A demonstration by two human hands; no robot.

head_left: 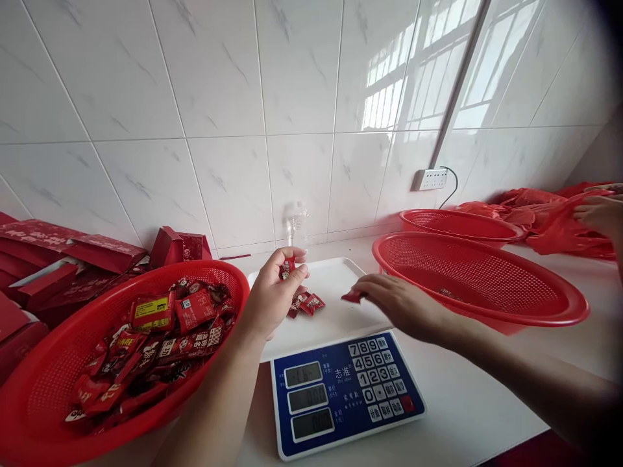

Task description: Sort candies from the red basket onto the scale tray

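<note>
Over the white weighing pan (341,275) of a digital scale (348,395), my left hand (280,285) pinches a small red snack packet (287,267) between thumb and fingers. Just below it, a few more red packets (309,303) lie on the pan. My right hand (394,299) hovers at the pan's right side, its fingertips closed on another small red packet (353,296). To the left stands a red plastic basket (238,275) full of red and dark snack packets (165,344). The digits on the scale's displays are too faint to read.
Two red baskets (479,279) stand at the right; the nearer one has a few packets inside. Red boxes (104,250) pile up at the far left. A clear bottle (296,220) stands by the wall. Another person's hand (601,211) touches red plastic bags (559,220).
</note>
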